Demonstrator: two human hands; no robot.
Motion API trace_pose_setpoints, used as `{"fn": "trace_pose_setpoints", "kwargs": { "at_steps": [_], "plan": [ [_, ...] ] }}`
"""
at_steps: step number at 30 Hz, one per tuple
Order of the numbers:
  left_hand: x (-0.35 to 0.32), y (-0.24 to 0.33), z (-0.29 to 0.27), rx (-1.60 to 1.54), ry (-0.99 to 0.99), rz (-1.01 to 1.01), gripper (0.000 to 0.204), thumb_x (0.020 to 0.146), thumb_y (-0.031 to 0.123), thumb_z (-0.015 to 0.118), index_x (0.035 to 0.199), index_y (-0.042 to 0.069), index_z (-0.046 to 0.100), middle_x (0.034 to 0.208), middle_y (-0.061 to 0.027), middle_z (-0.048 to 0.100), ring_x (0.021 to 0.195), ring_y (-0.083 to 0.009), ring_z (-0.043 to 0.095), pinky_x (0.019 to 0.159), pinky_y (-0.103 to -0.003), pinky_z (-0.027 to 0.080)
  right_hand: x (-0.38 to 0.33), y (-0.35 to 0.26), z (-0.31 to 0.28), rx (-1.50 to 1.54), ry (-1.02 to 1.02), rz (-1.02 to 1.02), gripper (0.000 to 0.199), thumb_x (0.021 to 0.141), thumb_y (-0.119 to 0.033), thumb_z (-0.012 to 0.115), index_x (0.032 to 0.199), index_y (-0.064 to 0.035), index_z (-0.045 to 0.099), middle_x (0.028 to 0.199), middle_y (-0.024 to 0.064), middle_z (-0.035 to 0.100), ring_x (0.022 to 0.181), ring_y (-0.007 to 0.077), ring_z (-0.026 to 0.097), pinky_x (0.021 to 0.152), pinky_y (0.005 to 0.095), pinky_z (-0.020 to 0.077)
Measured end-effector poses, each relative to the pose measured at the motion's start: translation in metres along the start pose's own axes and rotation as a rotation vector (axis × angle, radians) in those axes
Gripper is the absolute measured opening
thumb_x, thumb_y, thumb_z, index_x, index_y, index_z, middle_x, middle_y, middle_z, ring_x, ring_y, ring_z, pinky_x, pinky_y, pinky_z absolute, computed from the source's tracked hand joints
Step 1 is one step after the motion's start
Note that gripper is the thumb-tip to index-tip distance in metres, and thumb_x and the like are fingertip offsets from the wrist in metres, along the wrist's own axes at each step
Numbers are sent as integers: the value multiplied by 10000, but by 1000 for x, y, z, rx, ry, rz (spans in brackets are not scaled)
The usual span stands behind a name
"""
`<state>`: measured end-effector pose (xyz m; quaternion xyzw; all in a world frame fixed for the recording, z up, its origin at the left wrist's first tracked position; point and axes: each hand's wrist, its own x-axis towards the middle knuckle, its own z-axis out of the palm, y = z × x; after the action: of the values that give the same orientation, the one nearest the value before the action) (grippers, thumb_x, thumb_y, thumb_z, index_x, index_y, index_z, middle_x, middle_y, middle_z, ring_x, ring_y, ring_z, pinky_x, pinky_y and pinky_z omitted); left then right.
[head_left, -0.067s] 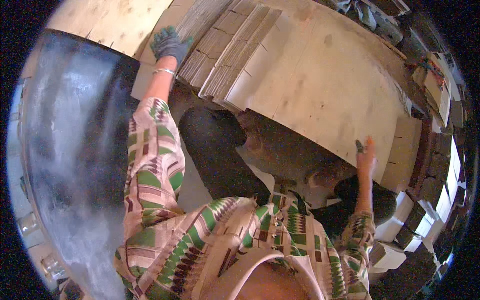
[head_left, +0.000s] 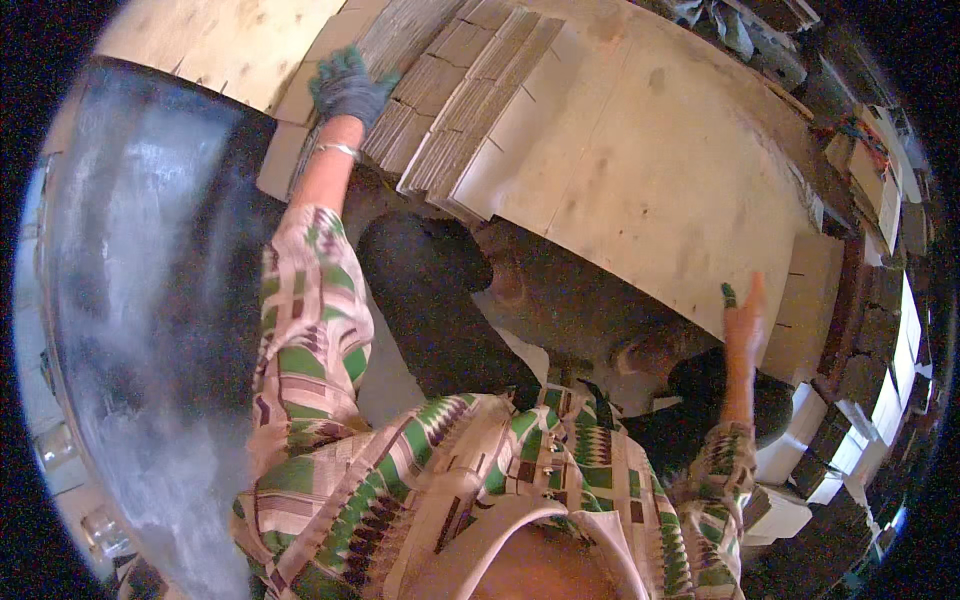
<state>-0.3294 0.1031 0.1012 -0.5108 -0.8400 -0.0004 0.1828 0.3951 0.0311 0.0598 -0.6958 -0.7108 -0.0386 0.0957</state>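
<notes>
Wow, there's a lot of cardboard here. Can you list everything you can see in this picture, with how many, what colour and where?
Large flat cardboard sheet: one, pale tan, centre and right, held at both ends.
Stack of flattened slotted cardboard sheets: one pile, count unclear, brown edges, upper centre, under the large sheet.
Dark curved surface: one, black with grey dusty smears, left side.
Pale boxes or blocks: several, whitish, lower right; too blurred to tell more.
Patterned sleeves: two, pink, green and white, lower centre.
Bracelet: one, silvery, left wrist.
Left hand: grey-green glove, pressed on the stack, upper left.
Right hand: fingers flat against the large sheet's right edge; green on one fingertip.
</notes>
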Motion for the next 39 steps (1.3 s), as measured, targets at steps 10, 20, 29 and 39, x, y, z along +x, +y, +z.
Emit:
{"fn": "trace_pose_setpoints", "kwargs": {
  "at_steps": [10,20,29,39],
  "plan": [
    [-131,95,46,-86,-270,250,826,789,569,705,1435,124,447,1514,-131,421,1432,-351,335,1143,-595,252,24,186,-36,-491,-292,367,549,830,-192,714,1341,-83,546,1079,172,688,933,409,677,834,468,555],
    [-109,118,24,-629,-155,44,347,857,373,666,1075,109,724,1023,-169,713,925,-381,676,817,-458,536,22,147,-27,131,250,266,387,770,-86,662,1144,-7,599,1058,214,669,990,415,627,859,461,521],
    [-150,206,-35,-801,-315,197,335,922,419,594,1055,149,742,993,-153,721,898,-383,684,786,-464,542,23,-110,-25,432,5,103,509,747,-8,562,1247,-95,601,897,249,689,840,447,669,733,477,543],
    [-165,245,-57,-905,-424,340,365,898,425,611,1101,144,725,1021,-198,704,943,-388,680,825,-464,528,50,48,-46,-101,-227,571,366,838,-296,656,1169,-140,648,1142,170,703,1030,371,682,866,512,546]
  ]
}}
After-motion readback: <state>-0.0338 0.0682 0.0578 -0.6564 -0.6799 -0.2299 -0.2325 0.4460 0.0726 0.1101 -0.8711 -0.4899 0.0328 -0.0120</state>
